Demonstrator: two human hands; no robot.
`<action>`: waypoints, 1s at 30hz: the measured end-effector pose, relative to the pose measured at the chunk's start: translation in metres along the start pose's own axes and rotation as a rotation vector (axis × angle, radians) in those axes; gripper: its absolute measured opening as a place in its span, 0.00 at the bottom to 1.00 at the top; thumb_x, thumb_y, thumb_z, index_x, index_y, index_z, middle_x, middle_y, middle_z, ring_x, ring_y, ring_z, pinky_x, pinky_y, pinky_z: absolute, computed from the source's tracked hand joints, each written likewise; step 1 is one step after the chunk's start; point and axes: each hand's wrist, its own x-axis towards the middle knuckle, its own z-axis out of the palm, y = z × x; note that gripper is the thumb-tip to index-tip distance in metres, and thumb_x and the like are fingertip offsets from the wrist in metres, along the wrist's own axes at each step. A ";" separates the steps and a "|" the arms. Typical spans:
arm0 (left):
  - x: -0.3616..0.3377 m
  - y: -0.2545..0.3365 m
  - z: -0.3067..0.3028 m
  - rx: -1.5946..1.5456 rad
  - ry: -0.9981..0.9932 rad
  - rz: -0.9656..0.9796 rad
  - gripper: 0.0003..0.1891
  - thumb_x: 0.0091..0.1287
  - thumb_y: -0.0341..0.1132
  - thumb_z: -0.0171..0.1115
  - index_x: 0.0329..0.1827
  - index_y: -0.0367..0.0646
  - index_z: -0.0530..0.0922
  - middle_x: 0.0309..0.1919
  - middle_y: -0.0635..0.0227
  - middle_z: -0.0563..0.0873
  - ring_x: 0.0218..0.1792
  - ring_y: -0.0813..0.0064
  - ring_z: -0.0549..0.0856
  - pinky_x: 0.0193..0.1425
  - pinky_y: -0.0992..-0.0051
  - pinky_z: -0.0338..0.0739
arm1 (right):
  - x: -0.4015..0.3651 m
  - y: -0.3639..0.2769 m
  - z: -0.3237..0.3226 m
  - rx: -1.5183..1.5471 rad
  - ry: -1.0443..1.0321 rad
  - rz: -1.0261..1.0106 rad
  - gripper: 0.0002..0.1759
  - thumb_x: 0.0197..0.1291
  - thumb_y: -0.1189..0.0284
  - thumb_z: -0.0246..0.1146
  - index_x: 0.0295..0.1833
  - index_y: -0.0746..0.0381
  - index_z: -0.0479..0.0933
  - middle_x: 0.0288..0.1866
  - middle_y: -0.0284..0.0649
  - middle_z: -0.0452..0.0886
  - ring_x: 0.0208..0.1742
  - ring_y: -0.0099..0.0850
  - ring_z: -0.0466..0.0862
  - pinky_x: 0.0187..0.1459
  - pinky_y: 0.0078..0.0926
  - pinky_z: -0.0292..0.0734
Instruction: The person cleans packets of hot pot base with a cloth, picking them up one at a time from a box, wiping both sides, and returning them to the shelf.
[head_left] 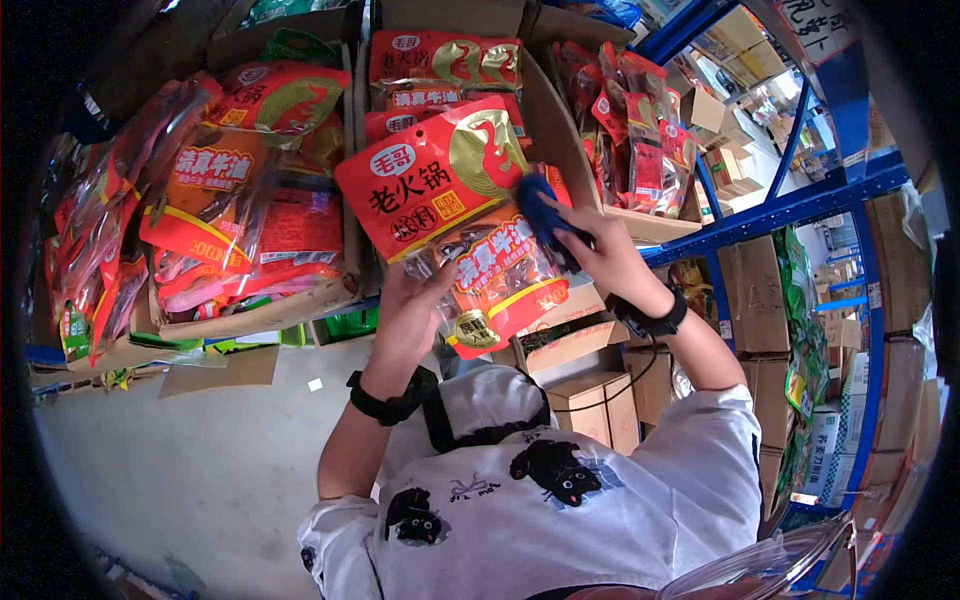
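Note:
A red and gold packet of hotpot seasoning, with a clear window and an orange label, is held tilted in front of me. My left hand grips it by its lower left edge, thumb on the front. My right hand is closed on a dark blue cloth, which lies against the packet's right side. Some of the right fingers are hidden behind the cloth. Behind the packet stands a cardboard box with more of the same packets.
Open boxes of red packets stand left and right on the shelf. A blue metal rack runs along the right. Closed cartons sit below, near my right elbow. Grey floor shows at lower left.

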 end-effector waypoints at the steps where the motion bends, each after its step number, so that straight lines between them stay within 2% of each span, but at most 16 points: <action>1: -0.003 0.003 0.004 0.005 0.046 -0.045 0.21 0.64 0.20 0.58 0.57 0.47 0.67 0.51 0.67 0.78 0.51 0.73 0.80 0.51 0.63 0.79 | -0.011 0.008 0.001 0.040 0.016 0.010 0.21 0.58 0.79 0.58 0.59 0.62 0.74 0.37 0.53 0.81 0.35 0.43 0.81 0.41 0.30 0.74; 2: -0.004 0.005 0.007 0.006 0.047 -0.053 0.21 0.64 0.20 0.58 0.57 0.47 0.67 0.51 0.67 0.78 0.51 0.73 0.80 0.51 0.63 0.79 | -0.021 0.017 0.002 0.043 0.016 0.017 0.21 0.58 0.79 0.58 0.59 0.62 0.74 0.37 0.53 0.81 0.35 0.43 0.81 0.41 0.30 0.74; 4: -0.004 0.008 0.011 -0.021 0.067 -0.050 0.18 0.64 0.21 0.59 0.55 0.47 0.68 0.49 0.68 0.79 0.49 0.74 0.81 0.49 0.64 0.80 | -0.041 0.027 0.001 0.150 -0.094 0.053 0.20 0.58 0.80 0.57 0.58 0.63 0.74 0.34 0.50 0.81 0.31 0.32 0.79 0.40 0.28 0.74; 6: -0.002 0.005 0.007 0.009 0.062 -0.042 0.18 0.64 0.22 0.59 0.54 0.47 0.67 0.48 0.68 0.79 0.48 0.74 0.81 0.48 0.64 0.81 | -0.055 0.017 -0.012 0.158 -0.202 0.090 0.16 0.61 0.79 0.58 0.54 0.68 0.75 0.35 0.43 0.80 0.37 0.23 0.76 0.43 0.21 0.72; 8: -0.001 0.000 -0.002 0.043 0.056 -0.040 0.18 0.64 0.22 0.59 0.54 0.47 0.67 0.47 0.69 0.79 0.48 0.75 0.81 0.48 0.65 0.81 | -0.065 0.016 -0.021 0.204 -0.273 0.229 0.16 0.60 0.80 0.57 0.54 0.68 0.75 0.37 0.42 0.82 0.38 0.22 0.76 0.44 0.22 0.73; 11: 0.000 -0.001 -0.005 0.104 -0.022 0.014 0.17 0.64 0.21 0.58 0.53 0.47 0.68 0.46 0.69 0.79 0.48 0.76 0.80 0.47 0.67 0.81 | -0.070 0.040 -0.029 0.290 -0.401 0.016 0.17 0.58 0.83 0.56 0.54 0.67 0.77 0.36 0.37 0.83 0.37 0.18 0.77 0.41 0.20 0.74; 12: -0.002 0.005 0.001 0.098 -0.023 -0.025 0.17 0.63 0.20 0.58 0.53 0.46 0.68 0.46 0.69 0.78 0.48 0.78 0.79 0.49 0.70 0.80 | -0.063 0.020 -0.046 0.324 -0.464 0.226 0.16 0.58 0.83 0.55 0.52 0.67 0.78 0.38 0.34 0.83 0.39 0.17 0.78 0.43 0.19 0.74; 14: -0.003 0.007 0.003 0.099 -0.028 -0.058 0.18 0.63 0.20 0.58 0.53 0.45 0.68 0.46 0.70 0.78 0.48 0.80 0.79 0.50 0.73 0.78 | -0.055 0.029 -0.054 0.435 -0.340 0.369 0.16 0.60 0.79 0.56 0.54 0.68 0.76 0.41 0.36 0.83 0.41 0.20 0.78 0.47 0.22 0.74; 15: -0.002 0.002 -0.002 0.165 -0.074 -0.003 0.18 0.62 0.19 0.59 0.54 0.43 0.68 0.46 0.70 0.77 0.48 0.81 0.78 0.51 0.76 0.76 | -0.046 0.024 -0.051 0.429 -0.153 0.267 0.15 0.63 0.77 0.55 0.54 0.68 0.76 0.38 0.32 0.82 0.40 0.17 0.77 0.46 0.21 0.74; 18: -0.002 0.002 0.004 0.254 -0.146 0.046 0.21 0.61 0.18 0.60 0.56 0.41 0.67 0.46 0.71 0.77 0.47 0.82 0.76 0.54 0.79 0.72 | -0.009 -0.024 -0.032 0.228 0.124 -0.100 0.22 0.57 0.79 0.57 0.59 0.67 0.71 0.49 0.45 0.81 0.46 0.29 0.81 0.50 0.26 0.74; 20: -0.002 -0.007 -0.004 0.342 -0.101 0.038 0.23 0.61 0.18 0.60 0.58 0.40 0.66 0.47 0.71 0.77 0.47 0.82 0.76 0.53 0.77 0.72 | 0.015 -0.039 -0.002 -0.094 0.151 -0.429 0.30 0.52 0.81 0.59 0.64 0.62 0.68 0.59 0.45 0.74 0.57 0.37 0.77 0.59 0.33 0.70; 22: -0.006 -0.022 -0.013 0.368 -0.105 0.078 0.26 0.61 0.17 0.59 0.61 0.41 0.63 0.51 0.69 0.75 0.50 0.79 0.77 0.55 0.76 0.73 | 0.021 -0.060 0.028 -0.257 -0.032 -0.584 0.34 0.47 0.80 0.59 0.65 0.59 0.67 0.67 0.43 0.66 0.60 0.43 0.71 0.61 0.37 0.68; 24: -0.007 -0.029 -0.019 0.394 -0.084 0.164 0.34 0.60 0.15 0.58 0.68 0.44 0.56 0.59 0.64 0.72 0.55 0.73 0.78 0.59 0.73 0.73 | 0.022 -0.065 0.052 -0.375 -0.108 -0.721 0.34 0.47 0.79 0.56 0.65 0.57 0.67 0.71 0.38 0.61 0.59 0.39 0.70 0.61 0.36 0.69; 25: -0.007 -0.027 -0.021 0.438 -0.109 0.131 0.37 0.59 0.15 0.58 0.70 0.44 0.52 0.61 0.63 0.71 0.58 0.73 0.76 0.60 0.73 0.71 | 0.021 -0.063 0.055 -0.389 -0.076 -0.714 0.33 0.48 0.77 0.55 0.65 0.55 0.67 0.70 0.36 0.63 0.59 0.38 0.70 0.60 0.34 0.70; 28: -0.002 -0.020 -0.011 0.443 -0.178 0.195 0.34 0.60 0.16 0.58 0.69 0.41 0.54 0.62 0.61 0.69 0.61 0.70 0.73 0.63 0.72 0.71 | 0.027 -0.050 0.036 -0.458 -0.147 -0.607 0.33 0.48 0.75 0.57 0.65 0.53 0.67 0.70 0.35 0.64 0.58 0.39 0.70 0.60 0.33 0.70; 30: -0.004 -0.016 -0.006 0.428 -0.109 0.087 0.33 0.60 0.17 0.59 0.68 0.42 0.56 0.59 0.60 0.72 0.60 0.71 0.74 0.61 0.71 0.72 | 0.026 -0.026 0.026 -0.540 -0.001 -0.530 0.32 0.49 0.74 0.57 0.65 0.54 0.69 0.66 0.37 0.70 0.51 0.37 0.74 0.55 0.30 0.71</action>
